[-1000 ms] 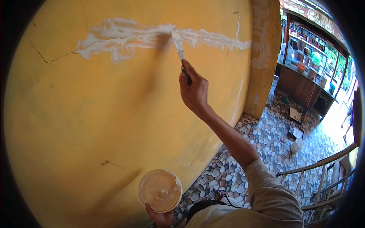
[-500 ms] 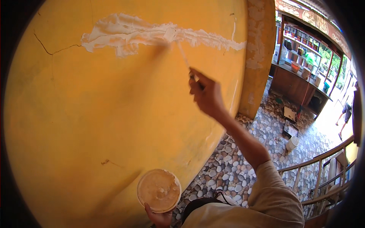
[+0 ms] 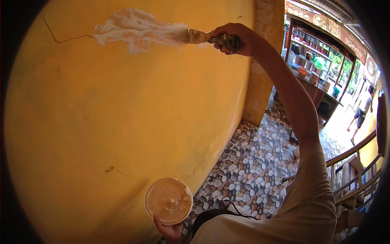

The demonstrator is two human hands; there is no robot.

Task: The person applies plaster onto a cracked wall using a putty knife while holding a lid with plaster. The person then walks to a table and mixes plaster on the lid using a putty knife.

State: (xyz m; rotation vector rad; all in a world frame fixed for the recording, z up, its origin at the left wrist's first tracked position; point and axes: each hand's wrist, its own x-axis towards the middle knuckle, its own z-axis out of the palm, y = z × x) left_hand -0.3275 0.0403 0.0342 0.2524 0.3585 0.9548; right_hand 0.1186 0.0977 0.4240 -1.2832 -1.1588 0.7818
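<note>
A band of white filler (image 3: 134,28) runs across the yellow wall (image 3: 93,110), with a thin crack (image 3: 61,40) continuing to its left. My right hand (image 3: 237,38) is closed on the dark handle of a putty knife (image 3: 199,36), whose blade is at the right end of the visible white band. At the bottom, my left hand (image 3: 166,227) grips a round tub or lid (image 3: 167,198) with pale, lumpy compound on it.
A column (image 3: 258,93) stands at the wall's right end. Beyond lie a pebble-patterned floor (image 3: 231,171) and a wooden counter (image 3: 317,89) holding containers. A person (image 3: 361,110) walks outside at the far right. A railing-like frame (image 3: 353,189) is at lower right.
My right hand has moved up and rightward, turning the knife from upright to nearly horizontal. My left hand stays low with the tub. The person outside has come further into view.
</note>
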